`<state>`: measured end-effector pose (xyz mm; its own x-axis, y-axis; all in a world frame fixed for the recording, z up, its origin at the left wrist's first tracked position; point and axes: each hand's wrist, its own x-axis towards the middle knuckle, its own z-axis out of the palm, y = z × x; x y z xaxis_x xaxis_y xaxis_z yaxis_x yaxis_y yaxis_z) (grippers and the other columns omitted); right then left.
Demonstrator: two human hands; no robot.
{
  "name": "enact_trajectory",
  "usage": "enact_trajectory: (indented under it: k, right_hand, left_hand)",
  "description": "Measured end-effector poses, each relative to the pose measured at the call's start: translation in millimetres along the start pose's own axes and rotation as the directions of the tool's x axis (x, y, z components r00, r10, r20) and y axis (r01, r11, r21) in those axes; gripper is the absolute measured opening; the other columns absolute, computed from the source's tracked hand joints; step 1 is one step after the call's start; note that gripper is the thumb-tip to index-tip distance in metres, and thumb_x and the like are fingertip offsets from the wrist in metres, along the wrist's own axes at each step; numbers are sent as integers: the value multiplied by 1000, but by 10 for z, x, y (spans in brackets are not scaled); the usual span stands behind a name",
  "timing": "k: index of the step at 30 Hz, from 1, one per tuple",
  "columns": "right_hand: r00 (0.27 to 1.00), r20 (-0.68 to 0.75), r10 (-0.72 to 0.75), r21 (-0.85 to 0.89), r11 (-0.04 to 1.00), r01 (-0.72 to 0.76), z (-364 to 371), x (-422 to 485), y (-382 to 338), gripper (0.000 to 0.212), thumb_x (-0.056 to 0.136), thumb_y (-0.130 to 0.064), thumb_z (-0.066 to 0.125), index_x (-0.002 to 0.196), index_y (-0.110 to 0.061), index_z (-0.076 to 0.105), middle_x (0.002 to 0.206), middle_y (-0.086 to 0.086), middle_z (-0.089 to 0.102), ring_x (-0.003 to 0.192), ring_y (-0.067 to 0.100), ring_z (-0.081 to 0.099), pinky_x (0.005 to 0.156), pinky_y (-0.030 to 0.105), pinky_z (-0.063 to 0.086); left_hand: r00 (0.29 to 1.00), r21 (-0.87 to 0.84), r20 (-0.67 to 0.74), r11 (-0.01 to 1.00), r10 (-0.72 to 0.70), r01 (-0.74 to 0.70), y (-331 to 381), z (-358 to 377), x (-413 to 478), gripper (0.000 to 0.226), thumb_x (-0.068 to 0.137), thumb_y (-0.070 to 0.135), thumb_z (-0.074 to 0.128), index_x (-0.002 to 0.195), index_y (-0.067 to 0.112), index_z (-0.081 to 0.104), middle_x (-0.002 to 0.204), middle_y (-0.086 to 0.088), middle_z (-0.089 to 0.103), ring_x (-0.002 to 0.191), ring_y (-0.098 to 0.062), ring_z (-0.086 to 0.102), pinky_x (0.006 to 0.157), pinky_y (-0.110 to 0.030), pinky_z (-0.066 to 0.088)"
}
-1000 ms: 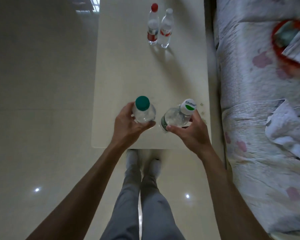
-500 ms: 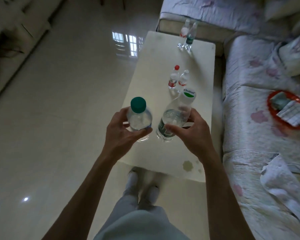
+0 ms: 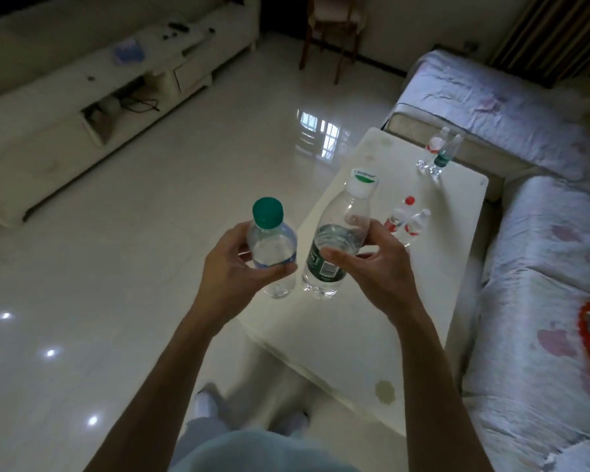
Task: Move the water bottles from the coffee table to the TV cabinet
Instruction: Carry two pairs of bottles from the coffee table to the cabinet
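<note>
While fingers wrap, bottle enclosed

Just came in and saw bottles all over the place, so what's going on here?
A person is clearing water bottles off the coffee table. The left hand has a grip on a green-capped bottle, the right hand on a white-capped bottle, both lifted clear. Four more bottles stand on the table: a near pair and a far pair. The TV cabinet lies across the floor to the left.
</note>
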<state>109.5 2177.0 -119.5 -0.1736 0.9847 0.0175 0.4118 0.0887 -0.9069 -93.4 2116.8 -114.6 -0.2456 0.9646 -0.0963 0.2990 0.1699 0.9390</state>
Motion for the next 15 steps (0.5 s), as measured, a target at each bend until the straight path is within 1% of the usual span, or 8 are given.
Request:
enact_trajectory:
  k: [2,5,8,11,13,15]
  right_hand:
    - [1000,21,-10,-16,1000,10,174,62,-102,58,72,-42,80,122,-20,58,109,-5,68,99,8,64,82,29,57]
    - [998,55,-29,-39,999,31,476,142,-240,54,73,-39,80,121,-23,58,110,-7,67,100,7,63,84,29,57]
    - [994,102,-47,-72,996,55,833,193,-405,54,74,-39,79,122,-26,57,112,-10,65,101,6,63,83,23,54]
    - [991,123,-55,-69,996,63,1225,226,-613,58,73,-40,78,124,-22,57,112,-11,64,100,2,61,80,16,51]
    - [990,133,-57,-63,996,65,1513,243,-754,65,69,-46,77,126,-21,57,111,-12,64,99,2,61,78,14,50]
    - [989,138,-53,-68,996,63,1808,258,-883,66,69,-45,78,126,-22,57,110,-13,64,99,1,62,78,15,50]
  left_hand:
    - [999,7,-31,1000,8,-8,-57,-185,-6,68,63,35,82,123,19,55,117,6,65,105,-11,62,92,-26,52]
    - [997,16,-79,1000,1,0,-165,-491,-5,68,63,36,81,123,19,55,116,7,65,103,-11,63,91,-25,52]
    - [994,37,-113,999,5,-1,-313,-869,5,67,62,36,83,122,19,56,114,6,67,101,-11,64,92,-30,54]
    - [992,67,-127,998,9,0,-472,-1312,19,67,63,34,84,122,17,56,115,3,67,102,-16,64,93,-37,54]
    - [990,78,-141,997,10,1,-587,-1632,30,68,62,33,85,122,17,57,115,2,67,102,-16,64,93,-38,54]
    - [987,88,-158,996,10,4,-709,-1950,44,67,63,32,85,122,17,57,114,3,68,101,-16,65,92,-35,54]
